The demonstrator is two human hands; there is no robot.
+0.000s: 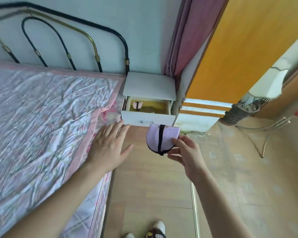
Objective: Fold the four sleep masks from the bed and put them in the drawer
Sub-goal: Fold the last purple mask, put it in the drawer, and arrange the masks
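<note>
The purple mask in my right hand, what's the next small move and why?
Probably carry the folded purple mask forward and up over the open drawer, then drop it beside the pink mask already inside. The right hand pinches it just short of the drawer front, and the left hand is empty.

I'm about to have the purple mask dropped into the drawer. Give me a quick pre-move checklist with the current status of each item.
1. Mask folded: ok. The purple mask is doubled over, its black strap wrapped around it.
2. Grip secure: ok. The right hand pinches the mask's lower right edge.
3. Drawer open: ok. The drawer is pulled out and its inside shows.
4. Space inside: ok. A pink mask lies at the left end; the middle and right look free.
5. Path clear: ok. The left hand is open, over the bed edge, left of the drawer.
6. Masks left on the bed: cannot tell. None on the visible part.
</note>
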